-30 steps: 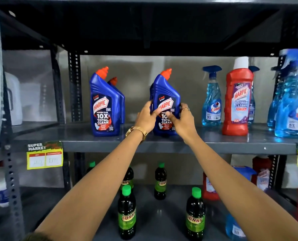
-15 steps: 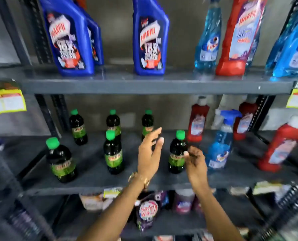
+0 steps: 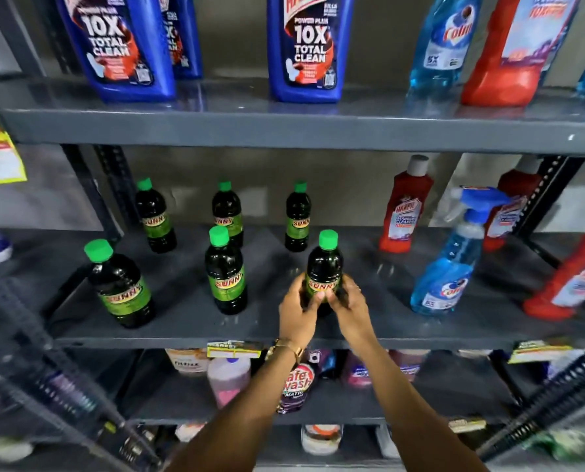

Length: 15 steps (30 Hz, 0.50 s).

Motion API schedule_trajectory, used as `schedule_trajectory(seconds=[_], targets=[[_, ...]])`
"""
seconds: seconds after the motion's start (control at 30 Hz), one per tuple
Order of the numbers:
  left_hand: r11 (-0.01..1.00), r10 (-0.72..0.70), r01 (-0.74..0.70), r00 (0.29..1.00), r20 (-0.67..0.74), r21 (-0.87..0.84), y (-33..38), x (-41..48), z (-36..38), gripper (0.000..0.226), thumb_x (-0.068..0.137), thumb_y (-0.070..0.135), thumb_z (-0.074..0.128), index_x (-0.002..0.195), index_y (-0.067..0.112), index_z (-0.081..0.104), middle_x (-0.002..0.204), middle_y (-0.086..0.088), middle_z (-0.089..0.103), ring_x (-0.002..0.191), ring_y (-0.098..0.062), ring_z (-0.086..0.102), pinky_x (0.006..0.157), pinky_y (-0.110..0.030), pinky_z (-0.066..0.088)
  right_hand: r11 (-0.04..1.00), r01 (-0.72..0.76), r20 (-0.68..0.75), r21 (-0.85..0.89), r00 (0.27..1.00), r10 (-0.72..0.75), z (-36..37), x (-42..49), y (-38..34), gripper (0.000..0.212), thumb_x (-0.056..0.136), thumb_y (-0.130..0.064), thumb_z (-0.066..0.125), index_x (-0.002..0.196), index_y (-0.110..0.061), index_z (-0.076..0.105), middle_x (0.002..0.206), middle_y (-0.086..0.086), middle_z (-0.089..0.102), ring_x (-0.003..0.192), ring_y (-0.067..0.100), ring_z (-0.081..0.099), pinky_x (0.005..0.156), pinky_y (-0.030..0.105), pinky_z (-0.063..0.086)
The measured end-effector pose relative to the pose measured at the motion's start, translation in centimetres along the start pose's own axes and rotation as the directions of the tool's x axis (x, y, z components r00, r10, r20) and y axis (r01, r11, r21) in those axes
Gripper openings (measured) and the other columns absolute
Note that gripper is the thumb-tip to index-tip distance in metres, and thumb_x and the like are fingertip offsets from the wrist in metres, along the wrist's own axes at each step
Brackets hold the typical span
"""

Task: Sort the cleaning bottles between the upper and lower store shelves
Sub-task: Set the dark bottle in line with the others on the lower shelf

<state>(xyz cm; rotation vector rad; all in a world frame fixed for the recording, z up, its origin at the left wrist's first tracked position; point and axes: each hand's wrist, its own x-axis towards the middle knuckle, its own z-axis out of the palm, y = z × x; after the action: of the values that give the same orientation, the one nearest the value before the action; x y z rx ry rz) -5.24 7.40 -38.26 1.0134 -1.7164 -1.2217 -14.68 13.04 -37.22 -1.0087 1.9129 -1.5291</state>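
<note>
Gripping a dark, glossy bottle [image 3: 324, 267] with a green ribbed cap, the left hand [image 3: 298, 310] and right hand [image 3: 350, 310] wrap their fingers around its green label from either side. It stands upright near the front edge of the grey metal lower shelf [image 3: 189, 330], right of five matching bottles. Squat blue jugs [image 3: 304, 52] sit on the upper shelf [image 3: 284, 129].

A shop is shown: branded cleaning bottles [image 3: 304, 49] are lined on metal shelves [image 3: 284, 127] edged with price tags [image 3: 234, 349].
</note>
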Motion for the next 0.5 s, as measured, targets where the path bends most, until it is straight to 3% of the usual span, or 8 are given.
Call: schedule_trajectory(seconds=[0.13, 0.27, 0.33, 0.4, 0.5], targets=[[0.999, 0.032, -0.031, 0.997, -0.067, 0.014, -0.6, 0.6, -2.2, 0.048, 0.084, 0.007, 0.064, 0.13, 0.013, 0.05, 0.122, -0.007, 0.065, 0.112, -0.019, 0.061, 0.104, -0.035, 0.045, 0.999, 0.034, 0.042, -0.019, 0.999, -0.033, 2.4, -0.1, -0.5, 0.05, 0.089, -0.001, 0.057, 0.137, -0.006, 0.044, 0.134, 0.012, 0.056, 0.12, 0.017, 0.052, 0.105, 0.026, 0.039], [0.999, 0.038, -0.037, 0.996, -0.085, 0.01, -1.0, 0.9, -3.0, 0.051, 0.083, 0.004, 0.065, 0.131, 0.01, 0.048, 0.124, -0.013, 0.064, 0.114, -0.022, 0.06, 0.106, -0.045, 0.044, 1.0, 0.004, 0.076, 0.008, 0.997, -0.004, 3.3, 0.4, -0.9, 0.053, 0.09, -0.001, 0.056, 0.14, -0.009, 0.04, 0.138, 0.013, 0.054, 0.128, 0.024, 0.051, 0.112, 0.041, 0.039], [0.999, 0.043, -0.042, 0.997, -0.071, 0.016, -0.7, 0.8, -3.1, 0.055, 0.083, 0.006, 0.066, 0.134, 0.012, 0.045, 0.13, -0.014, 0.06, 0.12, -0.024, 0.057, 0.108, -0.048, 0.042, 1.0, 0.007, 0.085, 0.003, 0.996, -0.007, 3.2, 0.5, -0.8, 0.055, 0.09, -0.004, 0.056, 0.142, -0.011, 0.038, 0.142, 0.011, 0.051, 0.132, 0.024, 0.047, 0.114, 0.042, 0.037], [0.997, 0.061, -0.057, 0.995, -0.083, 0.055, -0.7, 0.1, -2.7, 0.071, 0.082, 0.013, 0.068, 0.143, 0.014, 0.032, 0.146, -0.014, 0.042, 0.136, -0.026, 0.04, 0.116, -0.047, 0.031, 1.0, 0.011, 0.098, -0.009, 0.995, -0.01, 2.8, 0.2, -0.4, 0.06, 0.091, -0.008, 0.056, 0.146, -0.013, 0.031, 0.149, 0.006, 0.043, 0.139, 0.02, 0.038, 0.118, 0.039, 0.031], [0.98, 0.16, -0.124, 0.957, -0.242, 0.155, -0.4, -2.6, -1.4, 0.089, 0.082, 0.031, 0.067, 0.149, 0.023, 0.009, 0.158, -0.012, 0.012, 0.147, -0.015, 0.008, 0.116, -0.027, 0.014, 0.998, 0.01, -0.027, 0.067, 1.0, -0.008, 1.2, -1.0, 0.8, 0.06, 0.092, -0.012, 0.056, 0.146, -0.015, 0.03, 0.149, -0.003, 0.038, 0.139, 0.012, 0.032, 0.115, 0.028, 0.031]])
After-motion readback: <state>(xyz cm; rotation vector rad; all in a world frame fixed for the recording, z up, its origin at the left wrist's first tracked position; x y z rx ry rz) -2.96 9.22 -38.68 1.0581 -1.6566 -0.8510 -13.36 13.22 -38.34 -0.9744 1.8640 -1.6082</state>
